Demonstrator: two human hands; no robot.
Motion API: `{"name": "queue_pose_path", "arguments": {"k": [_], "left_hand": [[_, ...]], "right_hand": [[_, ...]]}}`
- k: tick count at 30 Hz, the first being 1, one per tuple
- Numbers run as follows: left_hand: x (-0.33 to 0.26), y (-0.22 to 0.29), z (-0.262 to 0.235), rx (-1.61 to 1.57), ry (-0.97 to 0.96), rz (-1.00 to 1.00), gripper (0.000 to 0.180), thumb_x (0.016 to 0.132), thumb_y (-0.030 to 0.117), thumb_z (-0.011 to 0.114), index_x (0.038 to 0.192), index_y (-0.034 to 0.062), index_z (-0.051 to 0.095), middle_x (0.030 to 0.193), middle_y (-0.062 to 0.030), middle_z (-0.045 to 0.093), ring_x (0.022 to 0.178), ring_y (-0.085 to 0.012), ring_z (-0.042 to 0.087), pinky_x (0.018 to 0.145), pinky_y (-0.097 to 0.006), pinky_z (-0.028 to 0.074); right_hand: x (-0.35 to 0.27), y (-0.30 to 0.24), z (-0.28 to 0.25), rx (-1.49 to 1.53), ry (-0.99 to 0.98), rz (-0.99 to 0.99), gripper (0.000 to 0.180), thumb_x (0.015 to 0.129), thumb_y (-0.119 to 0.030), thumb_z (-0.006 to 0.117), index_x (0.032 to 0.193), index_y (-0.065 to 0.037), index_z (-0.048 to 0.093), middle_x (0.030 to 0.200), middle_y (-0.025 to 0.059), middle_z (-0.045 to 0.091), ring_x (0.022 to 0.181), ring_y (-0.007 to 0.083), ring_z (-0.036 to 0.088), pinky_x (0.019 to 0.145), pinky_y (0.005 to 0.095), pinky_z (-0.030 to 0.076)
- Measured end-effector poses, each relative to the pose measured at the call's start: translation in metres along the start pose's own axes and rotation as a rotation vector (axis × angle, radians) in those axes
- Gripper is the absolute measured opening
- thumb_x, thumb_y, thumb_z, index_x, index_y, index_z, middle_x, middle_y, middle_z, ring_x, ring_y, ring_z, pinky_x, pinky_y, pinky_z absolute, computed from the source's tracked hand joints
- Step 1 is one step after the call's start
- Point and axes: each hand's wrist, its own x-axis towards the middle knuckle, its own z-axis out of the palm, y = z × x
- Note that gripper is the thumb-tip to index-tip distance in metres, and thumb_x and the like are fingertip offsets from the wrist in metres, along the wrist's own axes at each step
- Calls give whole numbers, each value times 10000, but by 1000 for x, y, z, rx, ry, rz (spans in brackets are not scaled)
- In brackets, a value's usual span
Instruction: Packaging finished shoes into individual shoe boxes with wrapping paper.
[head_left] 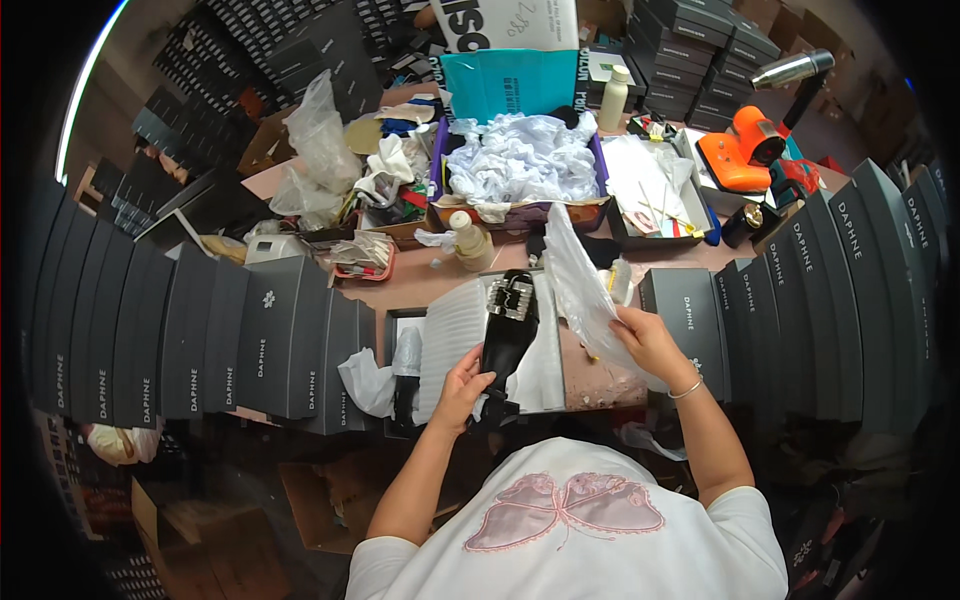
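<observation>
The left hand (462,388) is closed around the back part of a black shoe (508,345), with the thumb on top. Most of the shoe sticks out past the fingers, away from the person and a little to the right. The right hand (648,345) pinches a thin white sheet (578,285), which stands up beside the shoe. The shoe is over an open dark box (392,322), and a ridged white foam sheet (450,335) lies just to its left. The table (605,385) is pinkish brown and full of stuff. Past the box stand a pale bottle (470,240), a purple-edged bin (437,165) full of crumpled white paper (520,160), and, far to the right, an orange machine (735,170). Dark gray boxes (280,340) stand in rows on both sides, and more boxes are piled up at the back of the room. The shoe's front, with its shiny buckle (512,297), points away from the person. Its long way runs from near to far, leaning a bit right at the far end.
</observation>
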Motion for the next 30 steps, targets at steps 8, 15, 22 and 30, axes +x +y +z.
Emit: {"name": "queue_pose_path", "arguments": {"k": [8,15,22,30], "left_hand": [[-61,3,5,-374,-327,-469,820,913,597,433,1440,8,217,1289,-180,522,1157,-251,534,1002,-356,417],[-53,-23,41,-519,-146,-252,530,944,377,537,1260,-45,487,1227,-179,562,1112,-284,565,996,-395,435],[-58,6,59,13,-535,-377,501,890,199,641,1309,-12,464,1252,-94,549,1128,-165,524,986,-309,400],[-49,16,56,215,-508,-270,630,801,92,691,1359,-4,413,1318,-94,500,1218,-184,466,1059,-331,324]], "right_hand": [[-14,-73,72,86,-319,-170,418,745,-2,632,1159,18,580,979,236,643,888,355,639,794,363,489],[-71,-70,58,262,-342,93,345,730,17,638,1074,20,609,909,193,664,791,251,647,742,308,483],[-127,-78,39,536,-153,416,314,856,30,482,1156,16,574,888,15,632,778,63,534,707,219,447],[-113,-82,46,459,-104,286,372,869,1,443,1233,11,517,994,115,635,880,122,575,809,274,463]]}}
